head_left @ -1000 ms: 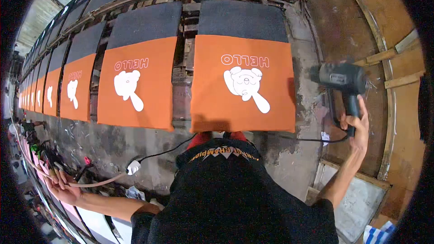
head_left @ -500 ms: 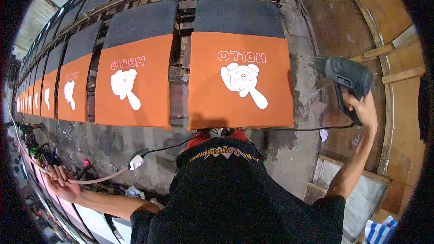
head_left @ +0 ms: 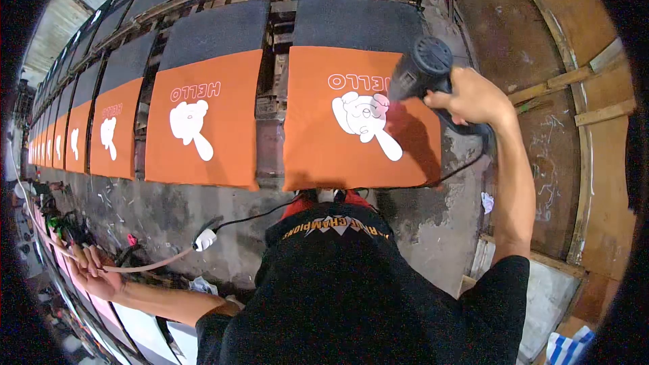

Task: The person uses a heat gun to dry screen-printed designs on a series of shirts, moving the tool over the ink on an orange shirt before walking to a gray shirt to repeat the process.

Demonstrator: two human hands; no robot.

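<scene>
My right hand (head_left: 473,98) is closed round the handle of a black heat gun (head_left: 424,67). The gun hangs over the right side of the nearest orange fabric panel (head_left: 324,142), its nozzle toward the white cartoon figure (head_left: 365,118), and it hides the end of the pink-outlined "HELLO" lettering (head_left: 351,82). Far to the left, my left hand (head_left: 94,270) grips a pale cable (head_left: 149,267). That cable meets a white plug connector (head_left: 205,239), from which a black cord (head_left: 253,213) leads off past my feet.
A long row of similar printed orange panels (head_left: 203,122) on boards curves away left, with dark grey cloth (head_left: 358,23) behind. Wooden panelling (head_left: 541,162) stands on the right. Below the boards is a stained concrete floor (head_left: 230,270). A blue-striped cloth (head_left: 569,348) lies at lower right.
My right hand has swung the heat gun leftward from beside the panel to over its right part, turning the nozzle toward the print. My left hand still grips the cable.
</scene>
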